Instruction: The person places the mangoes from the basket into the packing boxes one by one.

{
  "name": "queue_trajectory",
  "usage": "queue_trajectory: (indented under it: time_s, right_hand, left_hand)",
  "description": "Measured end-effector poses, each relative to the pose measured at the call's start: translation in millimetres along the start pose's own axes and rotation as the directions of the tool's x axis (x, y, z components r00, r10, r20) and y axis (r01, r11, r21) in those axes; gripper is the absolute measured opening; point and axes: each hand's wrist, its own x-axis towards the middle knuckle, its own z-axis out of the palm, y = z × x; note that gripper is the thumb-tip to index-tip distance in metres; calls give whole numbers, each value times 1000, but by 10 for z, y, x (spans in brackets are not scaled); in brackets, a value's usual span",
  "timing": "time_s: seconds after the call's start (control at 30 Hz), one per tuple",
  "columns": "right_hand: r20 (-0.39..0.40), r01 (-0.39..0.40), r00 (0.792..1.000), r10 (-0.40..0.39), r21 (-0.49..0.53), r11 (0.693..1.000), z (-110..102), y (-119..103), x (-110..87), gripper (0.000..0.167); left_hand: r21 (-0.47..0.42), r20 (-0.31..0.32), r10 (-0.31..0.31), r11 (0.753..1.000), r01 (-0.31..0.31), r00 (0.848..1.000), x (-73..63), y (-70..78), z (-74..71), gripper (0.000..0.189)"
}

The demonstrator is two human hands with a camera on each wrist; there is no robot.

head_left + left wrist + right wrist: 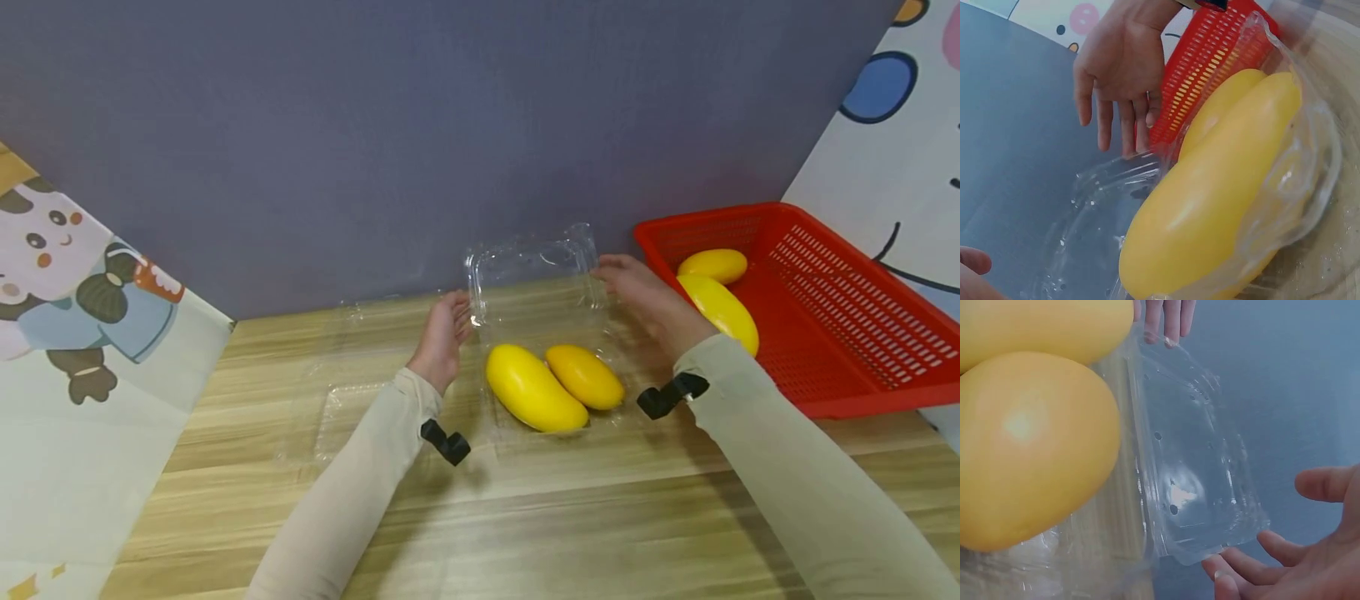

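Two yellow mangoes, a larger one [534,390] and a smaller one [585,377], lie side by side in the base of a clear plastic clamshell box. Its lid [534,265] stands raised at the back, near the grey panel. My left hand [442,340] is at the lid's left side, fingers extended. On the opposite side my right hand [651,304] has its fingertips right at the lid's corner. In the right wrist view its fingers [1254,567] lie under the lid's edge, the thumb held apart. Neither hand grips a mango.
A red plastic basket [828,333] stands at the right, holding two mangoes, one [712,266] behind the other [723,312]. More clear plastic packaging [352,417] lies left of my left hand on the wooden table [570,517]. A grey panel [420,150] closes off the back.
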Motion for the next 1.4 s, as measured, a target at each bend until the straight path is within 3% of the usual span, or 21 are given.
queue_trajectory:
  time_s: [0.23, 0.43, 0.6, 0.8, 1.1, 1.4]
  right_hand:
    - [-7, 16, 1000, -16, 45, 999, -23, 39, -66, 59]
    - [-35, 10, 999, -7, 96, 995, -50, 123, -66, 60]
    - [-41, 12, 999, -9, 71, 997, -52, 112, -82, 60]
    - [-34, 34, 999, -32, 65, 997, -51, 129, -126, 59]
    - [-40, 84, 996, -82, 59, 995, -46, 186, -221, 63]
    - [-57, 131, 990, -127, 83, 988, -93, 234, -393, 64]
  left_hand:
    - [85, 18, 40, 996, -41, 999, -47, -2, -58, 53]
    - [168, 48, 70, 983, -77, 996, -80, -38, -134, 52]
    - [180, 53, 95, 978, -103, 994, -83, -20, -157, 51]
    - [169, 54, 83, 981, -91, 995, -102, 5, -179, 49]
    - [139, 85, 112, 983, -123, 990, -201, -24, -218, 48]
    - [221, 149, 151, 958, -181, 977, -369, -22, -281, 63]
